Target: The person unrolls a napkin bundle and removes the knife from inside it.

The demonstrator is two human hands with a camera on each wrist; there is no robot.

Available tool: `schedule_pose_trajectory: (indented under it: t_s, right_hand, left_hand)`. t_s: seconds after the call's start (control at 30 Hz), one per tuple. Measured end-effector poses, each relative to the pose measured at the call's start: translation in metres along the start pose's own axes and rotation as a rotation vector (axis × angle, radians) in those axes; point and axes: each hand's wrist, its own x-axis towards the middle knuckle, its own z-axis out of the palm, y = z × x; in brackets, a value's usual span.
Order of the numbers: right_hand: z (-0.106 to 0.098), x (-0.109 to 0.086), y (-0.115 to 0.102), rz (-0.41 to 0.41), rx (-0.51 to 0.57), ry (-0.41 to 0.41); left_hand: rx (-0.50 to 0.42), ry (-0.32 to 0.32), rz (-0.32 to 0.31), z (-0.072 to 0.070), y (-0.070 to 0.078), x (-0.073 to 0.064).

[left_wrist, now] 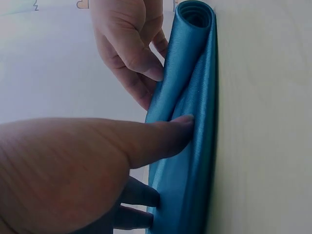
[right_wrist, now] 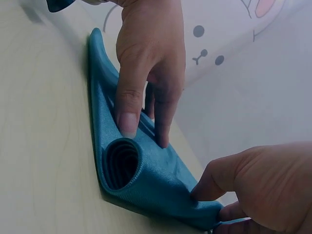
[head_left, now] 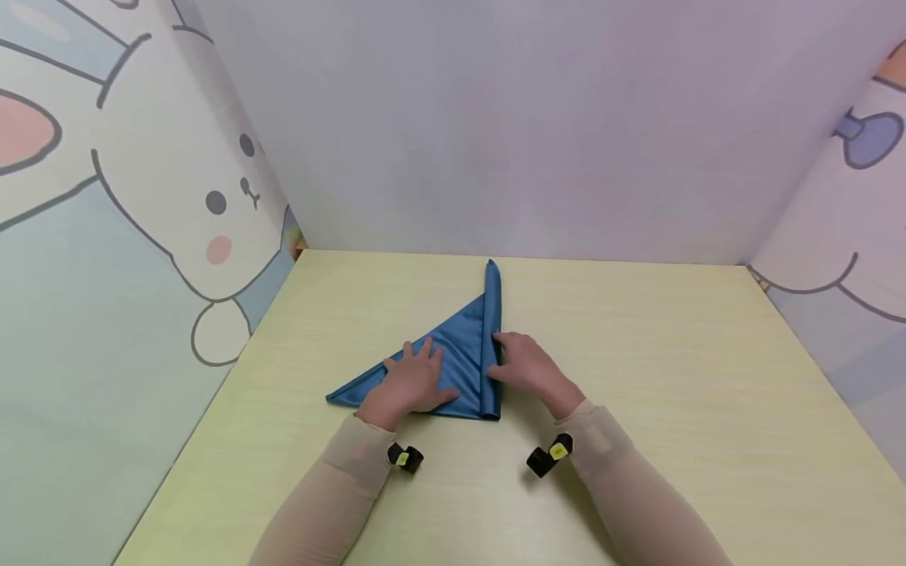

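A blue satiny cloth [head_left: 463, 334] lies on the table as a flat triangle, its right side wound into a narrow upright-running roll [head_left: 491, 346]. My left hand [head_left: 414, 381] rests on the flat part with fingers spread. The thumb [left_wrist: 170, 134] reaches toward the roll in the left wrist view. At the roll's right side, my right hand [head_left: 527, 365] touches it with thumb and fingertips, none of them wrapped around it. Spiral layers show at the roll's near end [right_wrist: 122, 163] in the right wrist view.
The pale wooden table [head_left: 672, 377] extends around the cloth on all sides. A plain pale wall [head_left: 510, 134] stands behind, with cartoon-printed panels [head_left: 163, 204] at left and right. Small black devices [head_left: 548, 456] sit at both wrists.
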Motion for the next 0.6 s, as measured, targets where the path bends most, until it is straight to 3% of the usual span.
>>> schedule_pose_trajectory:
  t_s: [0.37,0.6]
  right_hand:
    - [0.005,-0.003,0.002,-0.024,-0.01,0.047]
    - [0.016,-0.005,-0.005,-0.145,-0.093,0.088]
  left_hand:
    - [0.002,0.005,0.004,0.004,-0.002,0.002]
    - [0.013,0.005,0.031,-0.004,0.008,-0.008]
